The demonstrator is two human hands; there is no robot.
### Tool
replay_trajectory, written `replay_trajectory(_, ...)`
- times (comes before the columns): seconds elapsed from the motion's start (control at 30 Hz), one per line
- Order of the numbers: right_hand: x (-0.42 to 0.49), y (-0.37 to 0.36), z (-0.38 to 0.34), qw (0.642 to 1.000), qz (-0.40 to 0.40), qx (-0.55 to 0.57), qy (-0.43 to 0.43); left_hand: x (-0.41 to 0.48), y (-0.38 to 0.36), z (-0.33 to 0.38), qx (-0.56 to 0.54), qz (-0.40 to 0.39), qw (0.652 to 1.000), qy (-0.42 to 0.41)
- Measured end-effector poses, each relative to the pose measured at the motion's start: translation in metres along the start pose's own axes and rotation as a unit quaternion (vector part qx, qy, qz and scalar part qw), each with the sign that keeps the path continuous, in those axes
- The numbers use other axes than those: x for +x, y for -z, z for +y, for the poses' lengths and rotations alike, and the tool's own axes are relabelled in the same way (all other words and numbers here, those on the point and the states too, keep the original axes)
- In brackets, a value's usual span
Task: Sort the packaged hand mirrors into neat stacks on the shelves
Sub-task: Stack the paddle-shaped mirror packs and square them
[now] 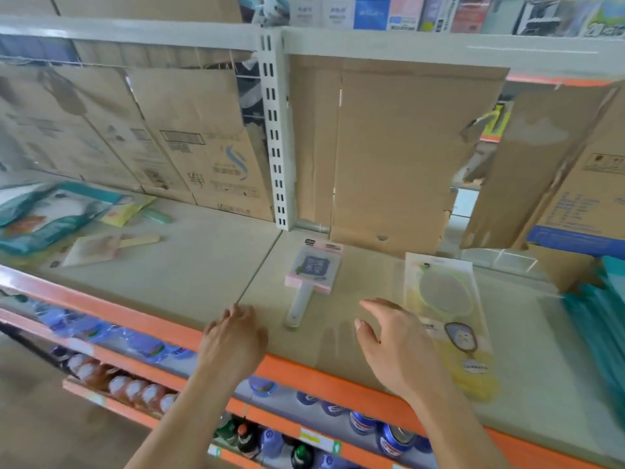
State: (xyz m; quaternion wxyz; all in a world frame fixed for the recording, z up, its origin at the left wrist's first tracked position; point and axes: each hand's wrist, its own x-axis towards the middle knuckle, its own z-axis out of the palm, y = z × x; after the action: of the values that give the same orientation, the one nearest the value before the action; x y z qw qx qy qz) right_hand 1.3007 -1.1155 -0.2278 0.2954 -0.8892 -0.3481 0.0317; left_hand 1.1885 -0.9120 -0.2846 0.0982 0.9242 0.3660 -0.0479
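Beige store shelf (pixel 189 265) with an orange front edge, backed by flattened cardboard (pixel 389 147), above a lower shelf of bottles (pixel 135 389). From left: the left hand (pixel 236 336), fingers loosely curled and empty; a pink square packaged mirror (pixel 313 275) lying flat; the right hand (pixel 389 343), fingers spread and empty, at the edge of a green round mirror's yellow pack (pixel 446 299). Teal packs (pixel 602 316) lie stacked at far right.

The beige shelf (pixel 203 265) carries 3 things: a pink mirror pack (pixel 313 272) just right of the white upright (pixel 277 130), a yellow-green mirror pack (pixel 443 299) farther right, and a yellow-handled mirror pack (pixel 105 247) to its left.
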Motion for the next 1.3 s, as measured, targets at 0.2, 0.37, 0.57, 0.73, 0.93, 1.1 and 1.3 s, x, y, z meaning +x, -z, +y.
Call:
replay_trajectory(0.2,0.007,-0.035,-0.034,1.000,-0.023,0.020,0.004,0.009,0.002,-0.011,0.045,-0.006,0.998,-0.048)
replay_trajectory(0.37,0.010,-0.057,-0.054,0.998,-0.049,0.047,0.012,0.012,0.004,-0.031,0.035,0.006,0.994,-0.102)
replay_trajectory(0.57,0.017,-0.081,-0.074,0.994,-0.067,0.082,0.013,0.007,0.006,-0.047,-0.090,0.025,0.989,-0.114)
replay_trajectory(0.73,0.028,-0.097,-0.089,0.991,-0.100,0.089,0.020,0.005,0.019,-0.075,-0.204,0.146,0.963,-0.093)
replay_trajectory(0.93,0.049,-0.123,-0.113,0.988,-0.142,0.065,0.017,0.018,0.033,-0.117,-0.177,0.196,0.964,-0.036)
replay_trajectory(1.1,0.078,-0.147,-0.137,0.986,-0.151,0.070,0.021,0.037,0.043,-0.151,-0.192,0.200,0.961,-0.015)
replay_trajectory(1.3,0.112,-0.181,-0.172,0.986,-0.147,0.067,0.035,0.062,0.056,-0.192,-0.183,0.193,0.964,-0.005)
